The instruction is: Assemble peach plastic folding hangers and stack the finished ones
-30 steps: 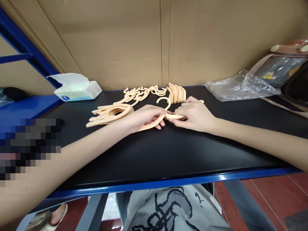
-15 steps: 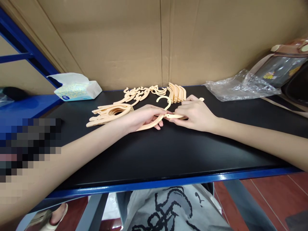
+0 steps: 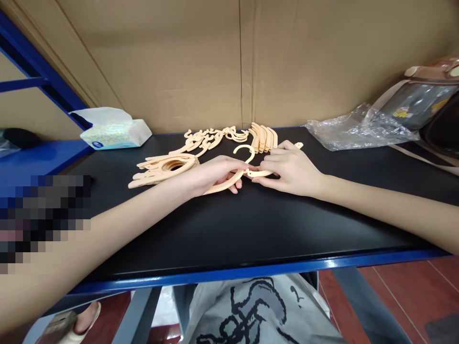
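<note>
My left hand (image 3: 224, 173) is closed on a cream plastic hanger piece (image 3: 229, 184), a curved arm with a hook (image 3: 245, 152) rising above the fingertips. In my right hand (image 3: 289, 168), closed too, is a separate-looking cream hanger arm (image 3: 260, 174). Its holed end lies right by the base of the hook; whether the two are joined cannot be made out. The far end of this arm (image 3: 299, 145) shows beyond my right knuckles. A pile of cream hangers (image 3: 161, 167) lies left of my left hand.
Loose hook pieces (image 3: 211, 137) and a row of curved arms (image 3: 263, 137) lie along the cardboard wall (image 3: 172, 62). A tissue pack (image 3: 114, 131) stands at the back left. Clear plastic wrap (image 3: 358, 129) and a bottle (image 3: 412, 100) are at the right. A blue edge (image 3: 251, 271) borders the black table.
My right hand and the hanger arm in it have turned very slightly, the arm's far end showing a little more. The left hand stays nearly still.
</note>
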The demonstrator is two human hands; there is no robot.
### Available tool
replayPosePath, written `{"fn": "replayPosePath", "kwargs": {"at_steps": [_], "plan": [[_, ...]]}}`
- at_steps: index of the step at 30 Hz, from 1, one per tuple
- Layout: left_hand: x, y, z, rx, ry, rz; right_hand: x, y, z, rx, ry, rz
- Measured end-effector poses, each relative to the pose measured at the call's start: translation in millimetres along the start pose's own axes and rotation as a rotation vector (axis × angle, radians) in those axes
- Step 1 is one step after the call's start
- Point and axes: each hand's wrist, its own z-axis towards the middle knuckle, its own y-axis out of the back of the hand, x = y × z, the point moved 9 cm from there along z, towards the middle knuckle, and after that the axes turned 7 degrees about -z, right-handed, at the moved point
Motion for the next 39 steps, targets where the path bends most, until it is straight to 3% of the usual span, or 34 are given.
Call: {"fn": "replayPosePath", "kwargs": {"at_steps": [16, 24, 39], "plan": [[4.1, 2.2, 1.8, 0.014, 0.011, -0.052, 2.4, 1.2, 0.2, -0.025, 0.04, -0.03], [4.0, 1.3, 2.1, 0.012, 0.006, -0.027, 1.9, -4.5, 0.1, 0.048, 0.043, 0.072], [2.8, 0.4, 1.1, 0.031, 0.01, 0.005, 0.6, -5.3, -0.4, 0.047, 0.035, 0.091]]}}
